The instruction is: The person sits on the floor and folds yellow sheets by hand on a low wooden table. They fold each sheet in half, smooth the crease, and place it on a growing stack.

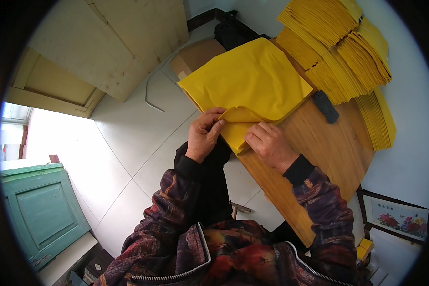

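A broad yellow sheet point(248, 76), paper or cloth I cannot tell, lies over the far left end of a wooden table point(291, 190). Its near edge curls up, baring more yellow material beneath. My left hand point(206, 133) pinches that lifted edge between thumb and fingers at the left corner. To its right, my right hand point(270, 145) is closed, fingertips pressed together on the lower yellow layer near the table's edge. Whatever sits between the right fingertips is mostly hidden by the hand.
Stacks of folded yellow sheets point(338, 43) rise at the table's far right against the wall. A dark grey block point(325, 107) lies beside them. A cardboard box point(195, 55) and a black bag point(231, 31) are beyond the table. A framed flower picture point(395, 217) leans at right.
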Demonstrator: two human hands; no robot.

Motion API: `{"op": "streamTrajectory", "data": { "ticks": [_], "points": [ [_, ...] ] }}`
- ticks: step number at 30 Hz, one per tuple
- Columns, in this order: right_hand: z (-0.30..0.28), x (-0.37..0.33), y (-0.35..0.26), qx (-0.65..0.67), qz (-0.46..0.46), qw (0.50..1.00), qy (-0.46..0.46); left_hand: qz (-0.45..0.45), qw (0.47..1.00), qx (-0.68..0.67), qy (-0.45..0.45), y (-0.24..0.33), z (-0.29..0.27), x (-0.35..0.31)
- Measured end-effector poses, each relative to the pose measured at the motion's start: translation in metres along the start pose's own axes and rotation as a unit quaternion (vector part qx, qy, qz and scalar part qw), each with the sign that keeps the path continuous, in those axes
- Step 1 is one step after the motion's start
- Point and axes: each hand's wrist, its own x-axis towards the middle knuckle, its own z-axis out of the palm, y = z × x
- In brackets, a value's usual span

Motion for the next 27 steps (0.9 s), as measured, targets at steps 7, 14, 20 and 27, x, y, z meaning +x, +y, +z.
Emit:
{"op": "streamTrajectory", "data": {
  "ticks": [7, 14, 20, 27],
  "points": [
    [0.004, 0.006, 0.004, 0.019, 0.022, 1.0, -0.011, 0.006, 1.0, 0.001, -0.001, 0.0, 0.0, 0.0],
    [-0.007, 0.013, 0.003, 0.141, 0.101, 0.985, -0.002, 0.006, 1.0, 0.001, -0.006, 0.002, -0.001, 0.0],
    [-0.018, 0.022, 0.002, 0.204, 0.162, 0.965, -0.015, 0.006, 1.0, 0.0, -0.009, 0.002, 0.0, 0.0],
    [-0.021, 0.033, 0.006, 0.251, 0.218, 0.943, -0.012, 0.006, 0.999, -0.015, -0.041, 0.007, -0.007, -0.001]
  ]
}}
